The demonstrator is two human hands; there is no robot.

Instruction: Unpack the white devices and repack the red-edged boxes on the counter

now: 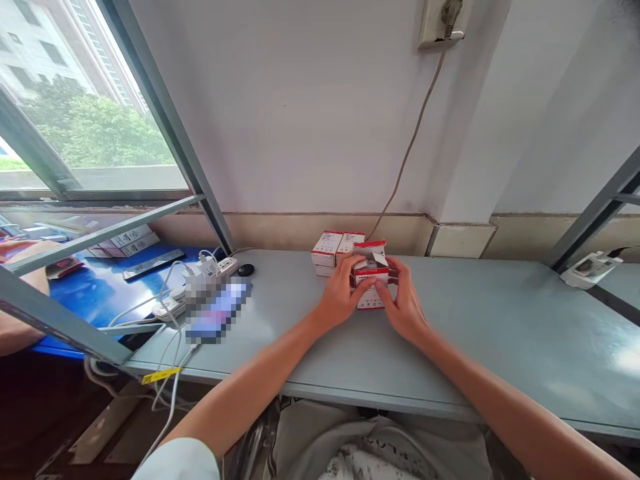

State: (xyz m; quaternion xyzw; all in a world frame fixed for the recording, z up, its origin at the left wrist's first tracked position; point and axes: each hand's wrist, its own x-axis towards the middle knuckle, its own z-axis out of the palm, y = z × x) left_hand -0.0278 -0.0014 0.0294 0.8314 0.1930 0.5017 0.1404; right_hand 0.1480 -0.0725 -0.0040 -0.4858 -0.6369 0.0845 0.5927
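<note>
A small red and white cardboard box stands on the grey table, its top flap raised at the back. On its left side my left hand is closed around it, thumb at the front. My right hand grips the opposite side, its thumb also on the front face. Both thumbs meet near the upper front edge. What lies inside the box cannot be made out. Just behind and to the left, more red and white boxes are stacked close together, partly hidden by my left hand.
A phone, blurred out, lies left beside a power strip with chargers and white cables. A round black object is near it. Metal frame posts rise at the left. Another person's arm rests by a blue table.
</note>
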